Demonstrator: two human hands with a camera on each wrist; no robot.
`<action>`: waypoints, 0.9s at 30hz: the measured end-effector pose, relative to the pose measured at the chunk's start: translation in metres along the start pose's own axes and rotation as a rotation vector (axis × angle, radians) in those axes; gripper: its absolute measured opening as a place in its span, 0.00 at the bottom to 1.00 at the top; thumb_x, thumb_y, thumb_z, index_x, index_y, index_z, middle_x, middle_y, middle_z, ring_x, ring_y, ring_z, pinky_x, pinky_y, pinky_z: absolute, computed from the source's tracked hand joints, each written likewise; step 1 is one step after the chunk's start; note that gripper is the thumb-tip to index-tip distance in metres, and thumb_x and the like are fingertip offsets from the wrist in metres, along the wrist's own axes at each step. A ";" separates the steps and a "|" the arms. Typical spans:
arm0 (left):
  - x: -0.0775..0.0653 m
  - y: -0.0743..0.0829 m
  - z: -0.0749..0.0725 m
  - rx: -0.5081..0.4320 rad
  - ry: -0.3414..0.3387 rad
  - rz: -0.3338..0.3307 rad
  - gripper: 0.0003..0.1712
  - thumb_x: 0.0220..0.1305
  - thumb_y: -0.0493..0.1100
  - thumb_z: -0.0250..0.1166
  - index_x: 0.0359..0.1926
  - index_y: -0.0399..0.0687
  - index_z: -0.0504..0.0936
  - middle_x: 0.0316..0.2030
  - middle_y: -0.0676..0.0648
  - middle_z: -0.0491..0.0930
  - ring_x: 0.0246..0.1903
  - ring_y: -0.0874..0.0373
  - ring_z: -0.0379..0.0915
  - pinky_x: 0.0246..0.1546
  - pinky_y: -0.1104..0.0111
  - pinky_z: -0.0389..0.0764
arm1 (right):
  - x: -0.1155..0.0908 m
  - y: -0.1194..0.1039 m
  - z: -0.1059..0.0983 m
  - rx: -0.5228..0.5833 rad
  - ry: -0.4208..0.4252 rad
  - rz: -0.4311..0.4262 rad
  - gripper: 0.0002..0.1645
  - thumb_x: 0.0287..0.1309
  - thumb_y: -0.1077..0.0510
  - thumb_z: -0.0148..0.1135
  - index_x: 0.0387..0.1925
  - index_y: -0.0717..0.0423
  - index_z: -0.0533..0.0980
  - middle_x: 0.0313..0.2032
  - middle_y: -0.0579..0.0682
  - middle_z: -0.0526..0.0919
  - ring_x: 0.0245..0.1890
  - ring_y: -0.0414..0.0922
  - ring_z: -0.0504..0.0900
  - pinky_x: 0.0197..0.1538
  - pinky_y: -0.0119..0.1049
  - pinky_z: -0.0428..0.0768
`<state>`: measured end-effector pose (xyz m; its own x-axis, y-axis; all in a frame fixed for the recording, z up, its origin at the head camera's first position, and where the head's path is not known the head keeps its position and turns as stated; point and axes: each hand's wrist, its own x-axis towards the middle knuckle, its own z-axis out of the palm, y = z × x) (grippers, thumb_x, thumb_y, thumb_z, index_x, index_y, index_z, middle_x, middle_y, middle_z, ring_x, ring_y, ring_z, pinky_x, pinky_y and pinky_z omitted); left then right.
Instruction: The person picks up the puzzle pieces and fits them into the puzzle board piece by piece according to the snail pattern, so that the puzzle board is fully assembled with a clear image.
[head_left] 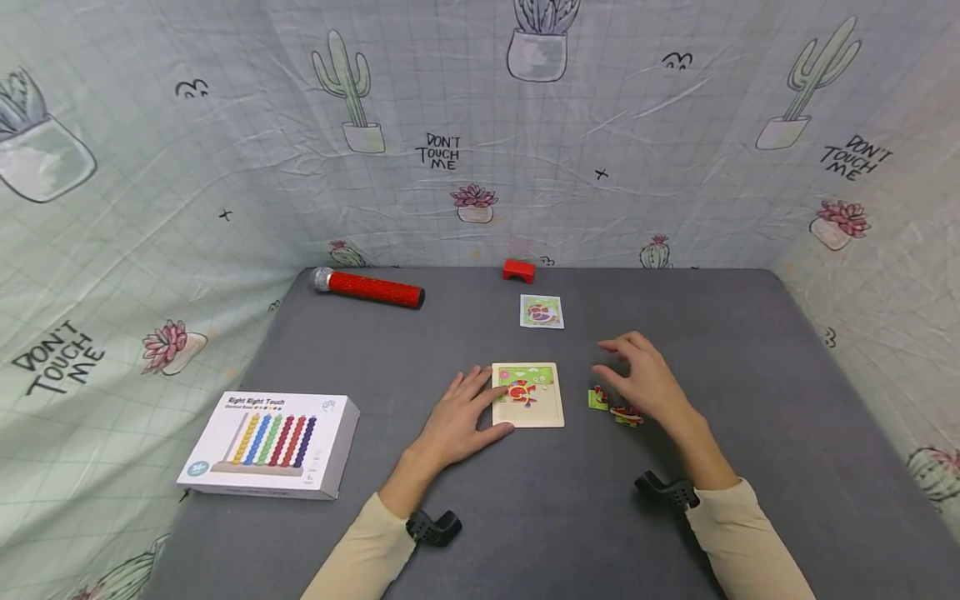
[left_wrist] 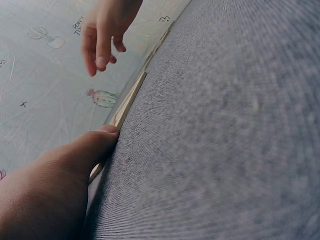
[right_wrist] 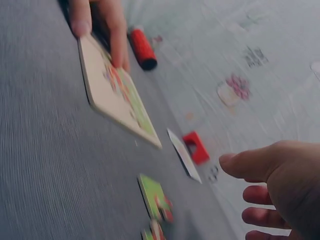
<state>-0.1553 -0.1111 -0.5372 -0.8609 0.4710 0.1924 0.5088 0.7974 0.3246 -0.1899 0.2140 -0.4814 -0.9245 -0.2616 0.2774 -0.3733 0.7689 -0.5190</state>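
A square wooden jigsaw board lies flat on the grey table; its upper part carries joined picture pieces, and bare wood shows below. My left hand rests at the board's left side, fingers spread, index fingertip on the picture and thumb by the lower left corner. Right of the board, my right hand hovers with loosely bent fingers and a gap between thumb and fingers, holding nothing. Near it lie a green-and-red puzzle piece and a small pile of puzzle pieces. The right wrist view shows a loose puzzle piece below the hand.
Behind the board lies a small picture card, with a red arched block farther back. A red microphone lies at the back left. A white bead-toy box stands at the left. Printed cloth hangs around the table.
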 end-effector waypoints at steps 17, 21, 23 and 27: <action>0.000 0.000 0.000 -0.005 -0.021 -0.021 0.37 0.64 0.69 0.61 0.68 0.57 0.75 0.75 0.43 0.62 0.77 0.48 0.53 0.79 0.51 0.53 | -0.024 0.058 -0.035 -0.030 0.007 0.135 0.31 0.61 0.51 0.70 0.60 0.64 0.75 0.52 0.62 0.74 0.50 0.62 0.78 0.48 0.62 0.78; 0.000 0.001 0.000 -0.014 -0.005 -0.011 0.37 0.64 0.68 0.62 0.68 0.56 0.75 0.74 0.42 0.63 0.77 0.47 0.54 0.78 0.50 0.55 | -0.028 0.070 -0.039 -0.046 -0.001 0.152 0.31 0.62 0.51 0.69 0.61 0.64 0.75 0.53 0.62 0.74 0.48 0.61 0.77 0.45 0.59 0.77; 0.000 0.001 0.000 -0.014 -0.006 -0.014 0.37 0.64 0.68 0.62 0.68 0.57 0.75 0.75 0.43 0.63 0.77 0.47 0.54 0.78 0.51 0.54 | -0.030 0.077 -0.041 -0.056 -0.012 0.155 0.32 0.62 0.51 0.69 0.61 0.64 0.74 0.53 0.63 0.74 0.48 0.60 0.77 0.45 0.58 0.77; 0.000 0.002 0.001 -0.015 -0.001 -0.018 0.38 0.63 0.68 0.62 0.68 0.56 0.74 0.74 0.43 0.63 0.77 0.47 0.54 0.79 0.51 0.53 | -0.033 0.087 -0.043 -0.069 -0.062 0.152 0.34 0.61 0.50 0.69 0.62 0.66 0.73 0.52 0.64 0.75 0.48 0.61 0.77 0.47 0.60 0.77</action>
<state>-0.1545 -0.1095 -0.5372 -0.8699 0.4572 0.1853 0.4932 0.7997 0.3423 -0.1887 0.3144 -0.5012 -0.9736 -0.1734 0.1487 -0.2250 0.8399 -0.4938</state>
